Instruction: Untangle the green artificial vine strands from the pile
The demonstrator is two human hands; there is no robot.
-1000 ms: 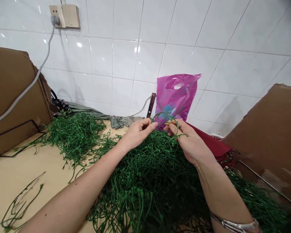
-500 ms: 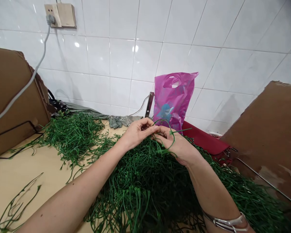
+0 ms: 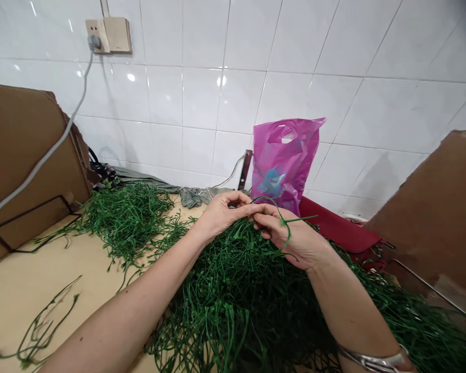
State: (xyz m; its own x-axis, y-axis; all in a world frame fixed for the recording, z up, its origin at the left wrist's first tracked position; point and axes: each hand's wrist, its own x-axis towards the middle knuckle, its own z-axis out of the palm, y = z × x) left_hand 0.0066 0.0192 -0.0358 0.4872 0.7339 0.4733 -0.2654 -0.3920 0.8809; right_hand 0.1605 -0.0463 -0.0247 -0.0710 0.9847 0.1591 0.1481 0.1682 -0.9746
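A big heap of green plastic plant sprigs [image 3: 241,290] covers the middle of the pale wooden table [image 3: 27,280]. Above its far side my two hands meet fingertip to fingertip. My left hand [image 3: 222,213] pinches one end of a thin green sprig [image 3: 281,220]. My right hand [image 3: 291,233] is closed round the same sprig, which loops over its fingers and sticks out to the right. A metal bracelet [image 3: 376,358] sits on my right wrist.
A pink plastic bag [image 3: 283,160] leans on the white tiled wall, a red cloth [image 3: 334,228] beside it. Brown cardboard stands at left [image 3: 23,155] and right [image 3: 438,217]. A grey cable [image 3: 50,147] hangs from a wall socket [image 3: 108,35]. A loose sprig [image 3: 39,326] lies front left.
My hands have come together from slightly apart and now touch at the fingertips. The sprig has bent into a loop over my right fingers. The camera shifted slightly.
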